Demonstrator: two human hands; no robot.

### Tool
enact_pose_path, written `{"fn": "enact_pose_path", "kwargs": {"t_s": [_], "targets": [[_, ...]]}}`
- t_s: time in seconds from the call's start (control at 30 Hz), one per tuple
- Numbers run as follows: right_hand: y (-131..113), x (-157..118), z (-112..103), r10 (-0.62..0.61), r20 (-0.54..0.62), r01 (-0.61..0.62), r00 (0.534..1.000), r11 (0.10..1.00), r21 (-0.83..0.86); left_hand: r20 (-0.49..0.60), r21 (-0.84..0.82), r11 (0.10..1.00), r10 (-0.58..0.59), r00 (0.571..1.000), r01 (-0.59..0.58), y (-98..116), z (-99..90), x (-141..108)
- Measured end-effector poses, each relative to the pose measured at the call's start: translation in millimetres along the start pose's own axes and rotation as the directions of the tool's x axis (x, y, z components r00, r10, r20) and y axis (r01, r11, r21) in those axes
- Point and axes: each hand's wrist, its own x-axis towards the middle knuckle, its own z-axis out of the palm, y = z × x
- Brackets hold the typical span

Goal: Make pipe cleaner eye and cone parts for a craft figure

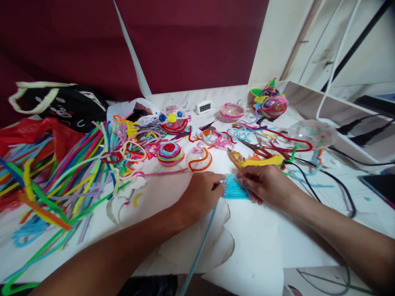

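In the head view, you are holding the blue piece (234,191) above the paper (253,246), your left hand (203,191) pinching one side, your right hand (262,185) the other. You are working best when pressing its rows flush and leaving the strand (201,244) slack.

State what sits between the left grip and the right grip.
A light-blue panel of fuzzy strands lies between the left grip and the right grip, with fingers at both side edges. The head view shows it.
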Motion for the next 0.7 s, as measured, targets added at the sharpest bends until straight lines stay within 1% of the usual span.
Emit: {"fn": "enact_pose_path", "kwargs": {"t_s": [0.2,0.33,0.47,0.7], "targets": [[2.1,0.9,0.6,-0.005,0.004,0.005,1.0,1.0,-0.004,0.017,-0.014,1.0,-0.013,1.0,0.014,-0.7,1.3,0.6],[1.9,0.8,1.3,-0.021,-0.025,0.02,0.999,0.999,-0.031,0.023,-0.031,0.999,-0.039,0.999,0.04,-1.1,0.3,1.6],[-0.3,1.0,1.3,-0.051,-0.062,0.045,0.997,0.994,-0.096,0.028,-0.025,0.998,-0.061,0.998,0.062,-0.2,-0.6,2.8],[-2.6,1.6,2.0,-0.034,-0.059,0.026,0.998,0.99,-0.135,0.021,-0.031,0.999,-0.043,0.999,0.044,-0.7,1.2,2.5]]}}
